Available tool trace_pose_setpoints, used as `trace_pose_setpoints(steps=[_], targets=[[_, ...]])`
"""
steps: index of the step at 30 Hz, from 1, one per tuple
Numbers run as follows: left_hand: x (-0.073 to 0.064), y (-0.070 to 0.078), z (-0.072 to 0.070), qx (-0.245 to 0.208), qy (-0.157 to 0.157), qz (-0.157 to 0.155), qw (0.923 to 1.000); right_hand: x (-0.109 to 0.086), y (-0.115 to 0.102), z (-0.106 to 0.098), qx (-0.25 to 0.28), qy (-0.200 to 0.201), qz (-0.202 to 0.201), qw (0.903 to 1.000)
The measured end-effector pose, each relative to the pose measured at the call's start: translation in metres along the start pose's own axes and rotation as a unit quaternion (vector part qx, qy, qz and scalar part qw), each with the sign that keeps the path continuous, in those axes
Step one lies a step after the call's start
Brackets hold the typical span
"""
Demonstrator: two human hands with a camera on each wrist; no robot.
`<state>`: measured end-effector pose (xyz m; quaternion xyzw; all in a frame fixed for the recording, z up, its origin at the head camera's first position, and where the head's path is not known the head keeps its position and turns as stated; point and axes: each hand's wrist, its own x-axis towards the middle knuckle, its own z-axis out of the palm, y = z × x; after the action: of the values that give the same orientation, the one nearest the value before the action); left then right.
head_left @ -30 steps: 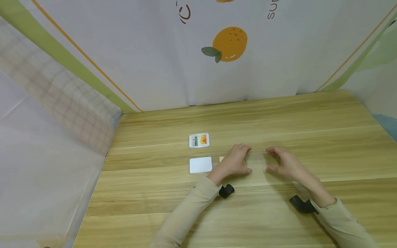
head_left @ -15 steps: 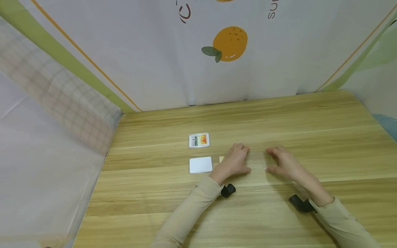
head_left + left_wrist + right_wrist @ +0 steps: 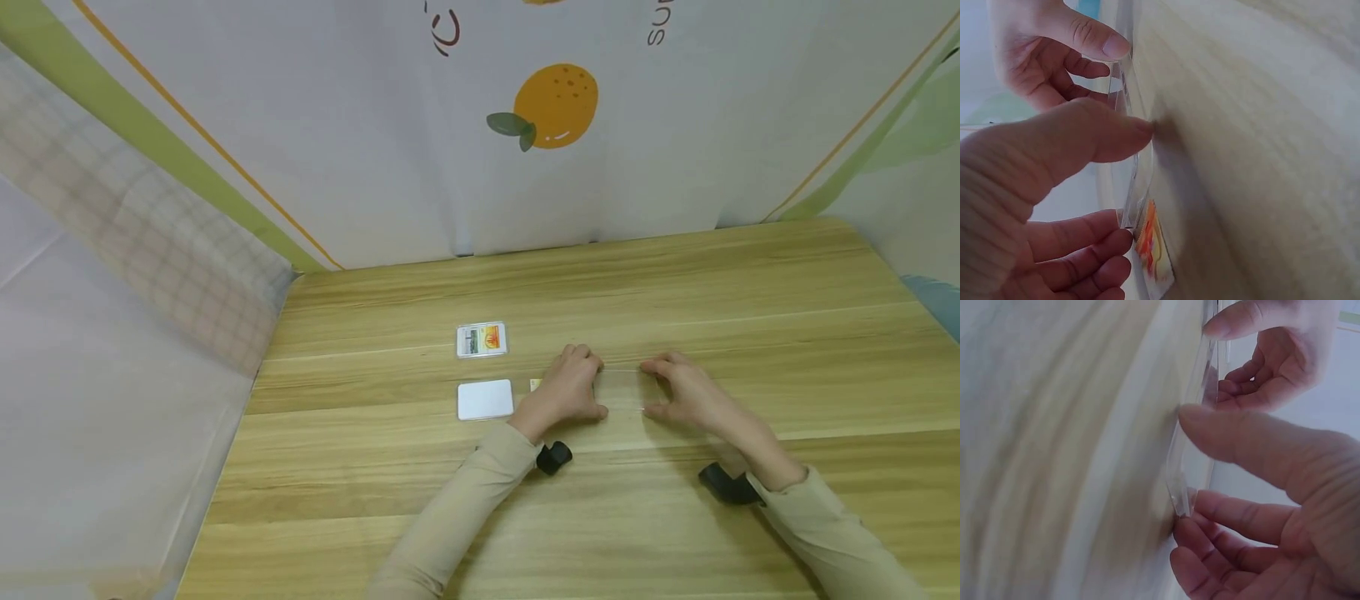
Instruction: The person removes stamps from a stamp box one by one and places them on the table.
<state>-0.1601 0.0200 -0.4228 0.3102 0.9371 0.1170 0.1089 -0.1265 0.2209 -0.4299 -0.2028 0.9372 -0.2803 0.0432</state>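
Note:
Between my hands, low over the wooden table, lies a clear flat plastic case (image 3: 624,390). My left hand (image 3: 566,387) pinches its left end, thumb on the near edge and fingers on the far edge. At the other end, my right hand (image 3: 686,392) grips it the same way. In the left wrist view a small stamp-like paper piece (image 3: 1155,253) with a red and yellow print and a serrated edge lies by the left fingertips. From the head, only its pale yellow corner (image 3: 535,384) shows; the left hand hides the rest.
Left of my hands a white card in a clear case (image 3: 485,400) lies flat. Behind it sits another clear case holding colourful printed pieces (image 3: 482,340). White printed cloth (image 3: 637,167) hangs along the table's back edge. Black mounts (image 3: 553,458) project by both wrists.
Both hands keep their hold on the clear case, almost still. The left wrist has shifted slightly to the right. The other cases have not moved.

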Motion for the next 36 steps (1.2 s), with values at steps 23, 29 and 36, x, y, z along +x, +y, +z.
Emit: trace_pose_setpoints(steps=[23, 29, 36], targets=[[-0.009, -0.018, -0.006, -0.113, 0.049, 0.059, 0.9907, 0.001, 0.0, -0.006, -0.001, 0.044, -0.063, 0.997], [-0.011, -0.023, -0.006, -0.157, 0.059, 0.072, 0.9832, 0.002, 0.003, -0.005, 0.0, 0.096, -0.13, 0.9869], [-0.015, -0.026, -0.009, -0.191, 0.073, 0.08, 0.9756, 0.0, 0.005, -0.006, 0.024, 0.119, -0.151, 0.9811]])
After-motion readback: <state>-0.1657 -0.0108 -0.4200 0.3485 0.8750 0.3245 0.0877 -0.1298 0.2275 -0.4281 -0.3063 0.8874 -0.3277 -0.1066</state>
